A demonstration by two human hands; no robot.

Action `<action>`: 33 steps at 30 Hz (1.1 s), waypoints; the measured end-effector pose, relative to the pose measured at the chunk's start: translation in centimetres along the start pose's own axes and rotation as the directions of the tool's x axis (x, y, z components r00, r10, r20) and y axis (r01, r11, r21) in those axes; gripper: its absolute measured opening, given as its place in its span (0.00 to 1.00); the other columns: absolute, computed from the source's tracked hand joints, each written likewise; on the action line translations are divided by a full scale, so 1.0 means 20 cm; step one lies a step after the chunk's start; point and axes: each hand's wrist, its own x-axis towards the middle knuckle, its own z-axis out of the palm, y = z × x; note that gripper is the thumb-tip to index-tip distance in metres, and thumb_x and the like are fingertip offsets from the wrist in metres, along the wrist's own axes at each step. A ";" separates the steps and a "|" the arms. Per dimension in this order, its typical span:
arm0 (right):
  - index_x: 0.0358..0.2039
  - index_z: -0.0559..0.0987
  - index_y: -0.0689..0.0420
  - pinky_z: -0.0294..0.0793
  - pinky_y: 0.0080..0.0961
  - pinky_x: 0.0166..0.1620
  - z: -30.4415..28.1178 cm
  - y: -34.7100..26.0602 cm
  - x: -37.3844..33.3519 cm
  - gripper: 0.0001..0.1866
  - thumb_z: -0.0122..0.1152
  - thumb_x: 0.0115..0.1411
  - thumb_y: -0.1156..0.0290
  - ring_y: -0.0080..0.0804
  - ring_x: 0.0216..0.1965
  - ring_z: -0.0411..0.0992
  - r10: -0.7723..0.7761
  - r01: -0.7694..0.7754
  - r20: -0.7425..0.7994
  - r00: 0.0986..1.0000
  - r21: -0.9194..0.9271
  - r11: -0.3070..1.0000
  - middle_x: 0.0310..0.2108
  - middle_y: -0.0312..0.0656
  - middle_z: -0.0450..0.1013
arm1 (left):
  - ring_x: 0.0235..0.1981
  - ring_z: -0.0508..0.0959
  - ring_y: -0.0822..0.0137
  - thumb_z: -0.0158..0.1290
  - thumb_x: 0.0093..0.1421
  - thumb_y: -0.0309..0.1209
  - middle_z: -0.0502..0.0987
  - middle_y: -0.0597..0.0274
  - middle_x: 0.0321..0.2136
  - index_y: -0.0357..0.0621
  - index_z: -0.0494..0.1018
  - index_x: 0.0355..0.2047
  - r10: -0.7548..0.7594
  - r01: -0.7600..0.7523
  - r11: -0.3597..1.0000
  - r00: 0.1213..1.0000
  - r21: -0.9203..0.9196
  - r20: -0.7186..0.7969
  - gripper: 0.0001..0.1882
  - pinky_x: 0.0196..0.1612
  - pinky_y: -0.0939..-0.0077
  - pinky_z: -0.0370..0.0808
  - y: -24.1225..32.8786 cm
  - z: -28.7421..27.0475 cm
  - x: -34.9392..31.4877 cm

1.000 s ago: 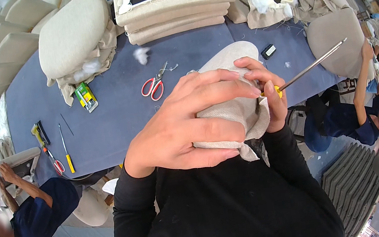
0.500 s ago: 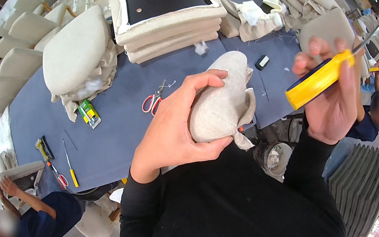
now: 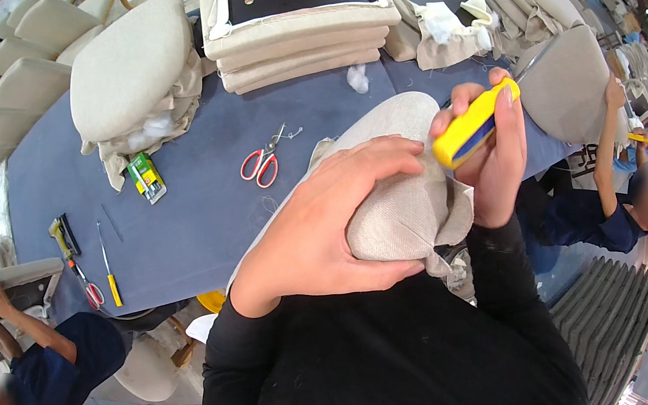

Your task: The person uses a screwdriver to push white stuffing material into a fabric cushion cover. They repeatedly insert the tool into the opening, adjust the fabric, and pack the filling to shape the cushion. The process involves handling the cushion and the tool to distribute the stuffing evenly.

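Note:
My left hand point(image 3: 327, 219) is wrapped round the narrow, rounded end of a beige fabric-covered seat cushion point(image 3: 399, 220) in front of my chest. A loose flap of its cloth point(image 3: 461, 210) hangs at the right side. Closed round a yellow and dark blue handle, my right hand point(image 3: 495, 158) holds a screwdriver point(image 3: 477, 123) just right of the cushion. Its thin metal shaft points up and right, away from the cushion; the tip is hard to make out. Red-handled scissors point(image 3: 261, 165) lie on the blue-grey tabletop point(image 3: 201, 230), beyond my left hand.
At the far side stand a stack of beige cushions point(image 3: 304, 49) and another cushion pile point(image 3: 130, 72). A green-yellow packet point(image 3: 146, 178), a yellow-handled tool point(image 3: 112, 283) and a second pair of scissors point(image 3: 90, 290) lie left. People work at left point(image 3: 71, 370) and right point(image 3: 588, 211).
My right hand has moved left with the screwdriver, close to the cushion. The cushion has turned and come slightly nearer, showing more of its length behind my left hand.

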 end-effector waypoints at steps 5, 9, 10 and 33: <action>0.57 0.60 0.51 0.81 0.42 0.46 -0.08 0.25 0.02 0.15 0.47 0.81 0.56 0.50 0.38 0.81 -0.071 0.023 -0.257 0.964 -0.185 0.982 0.40 0.50 0.75 | 0.69 0.69 0.38 0.77 0.46 0.37 0.75 0.50 0.65 0.50 0.83 0.53 0.228 -0.202 0.965 0.961 -0.167 0.157 0.31 0.69 0.45 0.64 -0.10 -0.02 0.01; 0.56 0.60 0.51 0.82 0.41 0.43 -0.06 0.26 0.02 0.17 0.49 0.80 0.54 0.50 0.38 0.82 -0.090 0.023 -0.306 0.948 -0.217 0.976 0.40 0.50 0.75 | 0.72 0.63 0.34 0.75 0.46 0.35 0.73 0.48 0.67 0.54 0.86 0.51 0.318 -0.261 0.931 0.922 -0.255 0.220 0.29 0.70 0.38 0.58 -0.16 0.02 0.04; 0.56 0.60 0.51 0.82 0.41 0.43 -0.06 0.26 0.03 0.18 0.49 0.80 0.53 0.50 0.38 0.82 -0.090 0.018 -0.320 0.943 -0.222 0.975 0.40 0.50 0.75 | 0.72 0.62 0.34 0.75 0.45 0.34 0.72 0.48 0.67 0.54 0.86 0.51 0.341 -0.284 0.925 0.912 -0.251 0.226 0.29 0.70 0.38 0.58 -0.17 0.02 0.06; 0.62 0.61 0.53 0.74 0.43 0.63 0.17 -0.16 0.05 0.27 0.50 0.77 0.45 0.52 0.62 0.76 -0.222 0.220 -0.007 0.975 -0.075 0.973 0.63 0.60 0.71 | 0.55 0.83 0.46 0.71 0.43 0.37 0.83 0.48 0.54 0.39 0.78 0.59 -0.025 -0.021 0.961 0.986 0.276 0.163 0.40 0.57 0.60 0.79 0.06 -0.27 0.09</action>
